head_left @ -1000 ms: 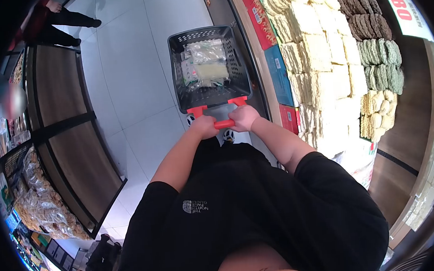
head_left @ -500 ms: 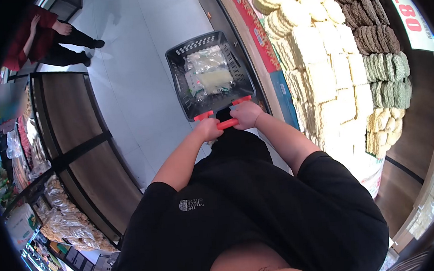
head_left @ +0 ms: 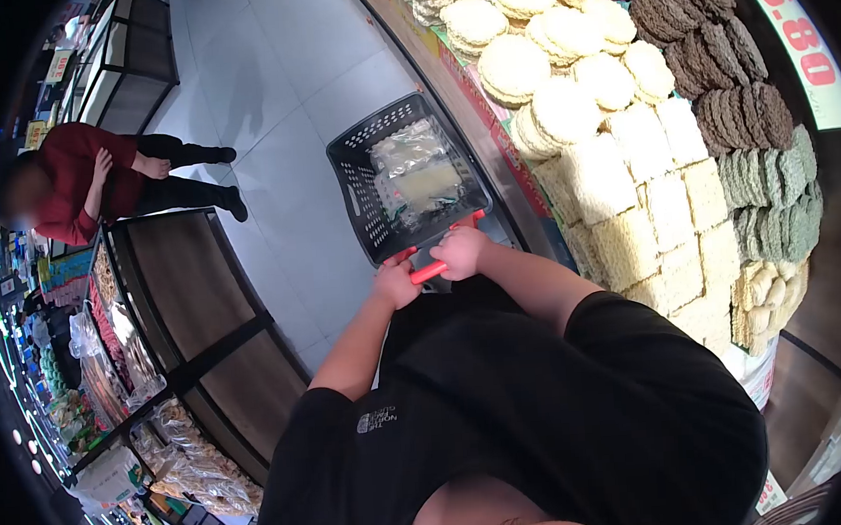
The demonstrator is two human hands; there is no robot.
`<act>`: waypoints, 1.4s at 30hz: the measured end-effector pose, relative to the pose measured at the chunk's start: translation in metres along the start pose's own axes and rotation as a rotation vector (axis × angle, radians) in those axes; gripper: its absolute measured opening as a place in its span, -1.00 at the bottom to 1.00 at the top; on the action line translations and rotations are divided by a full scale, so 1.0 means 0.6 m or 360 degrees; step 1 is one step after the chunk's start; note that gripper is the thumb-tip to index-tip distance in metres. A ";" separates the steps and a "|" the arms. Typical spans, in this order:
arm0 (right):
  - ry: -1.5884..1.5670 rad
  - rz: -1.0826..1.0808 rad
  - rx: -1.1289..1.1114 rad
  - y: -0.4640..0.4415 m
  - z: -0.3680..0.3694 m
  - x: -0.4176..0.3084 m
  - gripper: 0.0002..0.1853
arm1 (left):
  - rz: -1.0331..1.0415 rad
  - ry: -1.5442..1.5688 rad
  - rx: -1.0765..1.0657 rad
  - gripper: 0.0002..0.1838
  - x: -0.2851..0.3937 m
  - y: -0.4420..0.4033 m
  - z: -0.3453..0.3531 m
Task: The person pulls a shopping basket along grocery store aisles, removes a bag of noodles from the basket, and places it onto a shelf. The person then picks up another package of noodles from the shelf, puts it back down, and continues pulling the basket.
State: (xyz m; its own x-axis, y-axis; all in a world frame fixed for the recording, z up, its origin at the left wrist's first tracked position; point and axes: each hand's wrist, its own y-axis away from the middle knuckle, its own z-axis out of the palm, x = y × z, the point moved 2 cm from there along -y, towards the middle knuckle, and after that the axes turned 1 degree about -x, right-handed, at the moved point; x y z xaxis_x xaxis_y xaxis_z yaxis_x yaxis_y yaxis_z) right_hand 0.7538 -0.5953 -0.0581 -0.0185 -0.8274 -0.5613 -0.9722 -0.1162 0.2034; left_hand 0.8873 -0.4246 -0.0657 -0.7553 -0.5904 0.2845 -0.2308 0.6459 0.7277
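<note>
Both my hands hold the red handle [head_left: 429,273] of a dark grey shopping basket [head_left: 376,227] with slotted walls. My left hand [head_left: 396,285] is wrapped round the handle's left end. Round the right end, close to the basket's rim, my right hand [head_left: 461,252] is closed as well. Inside the basket lie a shiny clear plastic package [head_left: 404,150] and a package with pale yellowish contents [head_left: 431,185]. What exactly is in them cannot be made out.
Along my right runs a display of stacked pale dried noodle cakes [head_left: 621,236], with brown ones [head_left: 728,61] and green ones [head_left: 772,178] beyond. A price sign [head_left: 796,33] stands there. On the left are a dark shelf unit [head_left: 176,287] and a person in red [head_left: 98,181]. Tiled floor [head_left: 276,98] lies ahead.
The view has shifted and turned a little, so the shelf and the person sit farther into the picture and more noodle cakes show. Both hands stay on the handle.
</note>
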 end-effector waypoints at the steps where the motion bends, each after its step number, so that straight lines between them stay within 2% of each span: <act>1: -0.0003 0.0005 0.0013 -0.014 -0.011 0.001 -0.67 | 0.0017 0.0044 -0.0020 -0.52 -0.010 -0.012 -0.012; 2: -0.0027 0.0064 -0.0060 -0.026 -0.019 0.005 -0.67 | 0.0166 -0.0052 0.0054 -0.56 -0.019 -0.021 -0.024; 7: -0.0039 0.0070 0.0027 -0.075 -0.037 0.030 -0.66 | 0.0198 -0.0370 -0.0189 -0.59 -0.025 -0.052 -0.117; 11: -0.0096 0.0289 -0.0338 -0.123 -0.067 0.051 -0.65 | 0.0228 -0.0364 -0.0179 -0.62 -0.029 -0.082 -0.172; 17: -0.0082 0.0317 -0.0340 -0.174 -0.114 0.101 -0.63 | 0.0337 -0.0335 -0.0184 -0.63 -0.042 -0.132 -0.239; 23: -0.0039 0.0391 -0.0493 -0.234 -0.182 0.126 -0.62 | 0.0375 -0.0246 -0.0264 -0.61 -0.063 -0.182 -0.298; 30: 0.0014 0.0376 -0.0348 -0.295 -0.213 0.174 -0.61 | 0.0408 -0.0237 -0.0222 -0.68 -0.084 -0.231 -0.368; 33: 0.0041 0.0392 -0.0355 -0.323 -0.238 0.188 -0.62 | 0.0426 -0.0283 -0.0189 -0.64 -0.099 -0.251 -0.396; 39: 0.0063 0.0397 -0.0432 -0.378 -0.279 0.221 -0.61 | 0.0369 -0.0299 -0.0246 -0.61 -0.124 -0.303 -0.446; 42: 0.0068 0.0296 -0.0398 -0.413 -0.274 0.254 -0.65 | 0.0283 -0.0235 -0.0441 -0.59 -0.127 -0.333 -0.476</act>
State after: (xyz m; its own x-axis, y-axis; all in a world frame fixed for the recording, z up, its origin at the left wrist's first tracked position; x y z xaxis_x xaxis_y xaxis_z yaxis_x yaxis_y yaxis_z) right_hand 1.0303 -0.7832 -0.0621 -0.1759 -0.8689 -0.4627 -0.8653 -0.0876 0.4935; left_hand 1.1659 -0.6470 -0.0543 -0.8539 -0.3913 0.3430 0.0718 0.5643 0.8224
